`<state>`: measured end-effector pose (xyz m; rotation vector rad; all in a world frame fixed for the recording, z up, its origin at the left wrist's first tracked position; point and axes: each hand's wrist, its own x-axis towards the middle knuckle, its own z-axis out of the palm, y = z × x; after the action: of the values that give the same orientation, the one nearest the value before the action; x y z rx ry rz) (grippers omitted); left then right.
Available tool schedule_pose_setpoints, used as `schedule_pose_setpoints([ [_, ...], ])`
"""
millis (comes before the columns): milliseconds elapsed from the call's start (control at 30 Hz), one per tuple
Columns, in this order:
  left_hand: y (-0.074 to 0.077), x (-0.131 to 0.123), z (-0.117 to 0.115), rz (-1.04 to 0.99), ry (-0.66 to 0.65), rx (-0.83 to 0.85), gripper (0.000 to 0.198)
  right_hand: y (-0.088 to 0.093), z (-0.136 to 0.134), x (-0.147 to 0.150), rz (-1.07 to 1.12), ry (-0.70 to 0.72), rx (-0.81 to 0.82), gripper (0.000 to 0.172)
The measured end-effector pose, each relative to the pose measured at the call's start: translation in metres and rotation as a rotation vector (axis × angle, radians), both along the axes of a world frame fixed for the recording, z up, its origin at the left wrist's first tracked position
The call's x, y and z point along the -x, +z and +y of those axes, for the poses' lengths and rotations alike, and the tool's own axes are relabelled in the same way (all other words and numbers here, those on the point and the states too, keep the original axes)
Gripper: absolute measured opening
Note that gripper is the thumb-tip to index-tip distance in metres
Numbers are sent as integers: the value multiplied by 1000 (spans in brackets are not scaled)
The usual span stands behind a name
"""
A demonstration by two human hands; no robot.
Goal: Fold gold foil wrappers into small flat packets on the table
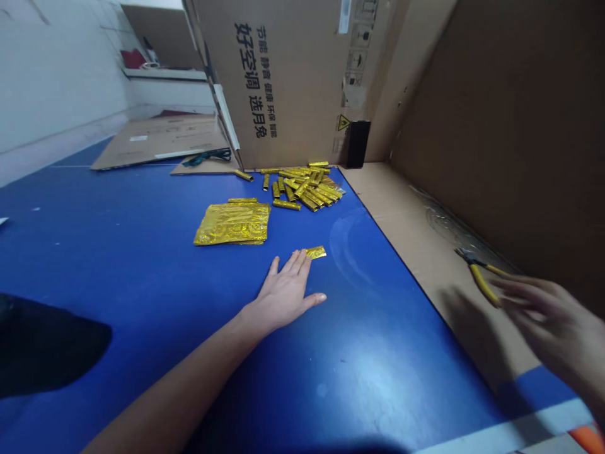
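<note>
My left hand lies flat on the blue surface with its fingers spread, the fingertips touching the end of a small gold foil piece. At the right, my right hand is closed on pliers with yellow handles, held above the cardboard. Beyond my left hand lies a stack of flat gold foil pieces. Farther back and to the right is a loose pile of rolled gold foil tubes.
An upright cardboard box panel with printed characters stands behind the pile. A dark cardboard wall rises at the right. Flat cardboard lies back left, near a dark green tangle. A dark object sits at the left.
</note>
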<state>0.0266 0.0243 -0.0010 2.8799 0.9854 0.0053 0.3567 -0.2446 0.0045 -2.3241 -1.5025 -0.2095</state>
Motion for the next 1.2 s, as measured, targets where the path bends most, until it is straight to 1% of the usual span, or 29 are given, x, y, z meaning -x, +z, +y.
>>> schedule_pose_setpoints([
  [33, 0, 0, -2, -8, -13, -11, 66, 16, 44, 29, 39, 54, 9, 35],
  [67, 0, 0, -3, -16, -29, -25, 63, 28, 83, 59, 83, 161, 10, 35],
  [100, 0, -1, -5, -24, -46, -41, 59, 35, 117, 88, 112, 281, 16, 35],
  [133, -1, -1, -7, -32, -62, -55, 56, 37, 144, 115, 102, 399, 41, 36],
  [167, -1, -1, -9, -40, -76, -65, 54, 36, 165, 137, 63, 511, 97, 37],
  [200, -2, -2, -11, -46, -87, -71, 53, 32, 180, 154, 34, 597, 162, 39],
  [233, -3, -2, -12, -52, -98, -73, 52, 26, 191, 166, 16, 664, 211, 41],
  [267, -3, -2, -12, -55, -107, -71, 52, 19, 197, 173, 0, 690, 249, 44],
  [333, -4, -2, -12, -58, -113, -63, 54, 6, 203, 176, -25, 681, 266, 50],
  [433, -4, -2, -11, -57, -104, -47, 57, -5, 202, 166, -71, 668, 275, 53],
  [567, -5, -2, -10, -64, -87, -23, 59, -8, 197, 156, -106, 649, 297, 54],
  [733, -7, 3, -11, -38, -99, -15, 61, -13, 196, 155, -97, 640, 300, 56],
  [833, -6, 9, -13, -28, -91, -22, 63, -16, 195, 154, -96, 633, 301, 58],
  [967, -2, 14, -15, -23, -72, -15, 62, -12, 195, 153, -100, 622, 316, 58],
  [1100, 0, 12, -15, -24, -72, -7, 61, 1, 197, 166, -139, 496, 280, 59],
  [1133, 0, 12, -15, -22, -71, -10, 62, 4, 197, 171, -142, 491, 266, 60],
  [1167, -1, 11, -15, -19, -69, -15, 61, 5, 197, 176, -135, 515, 256, 62],
  [1200, -1, 11, -15, -15, -67, -19, 61, 5, 197, 180, -117, 577, 263, 63],
])
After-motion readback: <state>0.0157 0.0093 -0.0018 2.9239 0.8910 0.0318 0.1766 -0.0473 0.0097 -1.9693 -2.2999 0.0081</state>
